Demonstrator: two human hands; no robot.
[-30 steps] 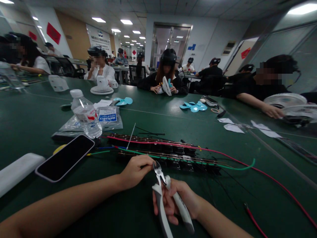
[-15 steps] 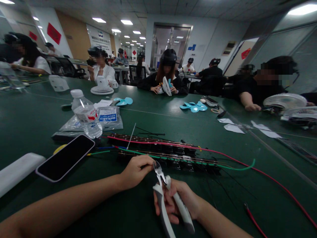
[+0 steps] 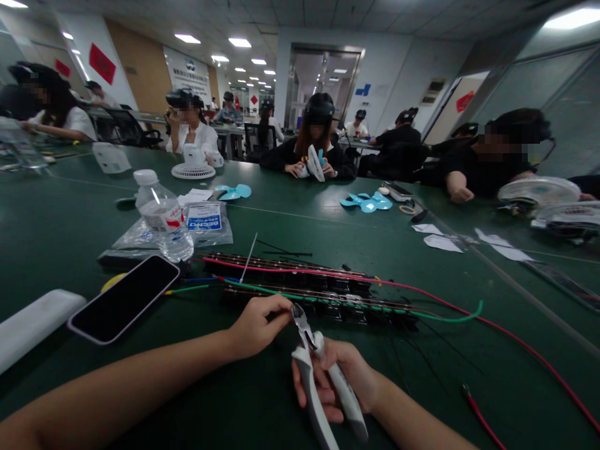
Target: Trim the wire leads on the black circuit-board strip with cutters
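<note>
My right hand is wrapped round the white and grey handles of a pair of cutting pliers, jaws pointing up and left. My left hand pinches something small right at the jaws; I cannot make out what it is. Just beyond both hands lies a long black assembly with a red wire and a green wire running along it and trailing off to the right.
A phone lies face up at left beside a white block. A water bottle and plastic bags sit behind it. Across the green table other people handle small fans and blue blades.
My two hands and the pliers have barely shifted, dropping slightly. The person at the far right has drawn their arm back toward themselves.
</note>
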